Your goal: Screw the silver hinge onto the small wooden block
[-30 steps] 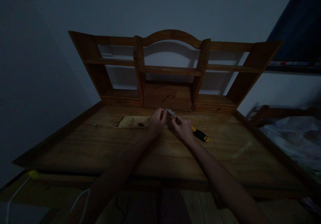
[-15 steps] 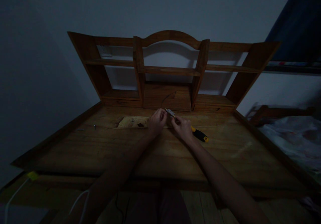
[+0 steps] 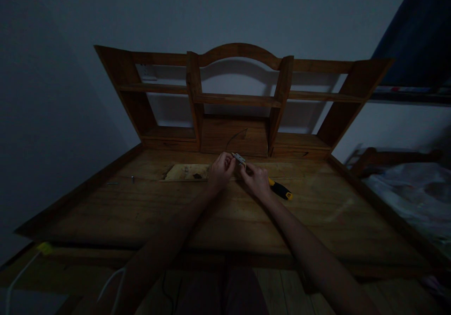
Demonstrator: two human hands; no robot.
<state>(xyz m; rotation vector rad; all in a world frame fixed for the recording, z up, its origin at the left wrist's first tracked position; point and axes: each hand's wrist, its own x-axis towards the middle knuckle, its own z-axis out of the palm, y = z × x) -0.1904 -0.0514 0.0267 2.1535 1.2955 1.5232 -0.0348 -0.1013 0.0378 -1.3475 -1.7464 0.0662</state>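
Head view, the only one I have, and it is dim: my left hand (image 3: 221,170) and right hand (image 3: 256,179) meet over the far middle of the worn wooden desk top (image 3: 218,211), both pinched narrow on a small silvery metal hinge (image 3: 239,159) held between the fingertips, just above the wood. Just left of them lies a pale, raw rectangular recess in the wood (image 3: 186,172); a yellow-and-black handled screwdriver (image 3: 280,189) lies just behind my right wrist. A small loose screw (image 3: 133,179) sits well off to the left. To do this well, I judge the grip should stay light on the leaf edges (holes uncovered), with both wrists resting low so the small part stays steady in this poor light
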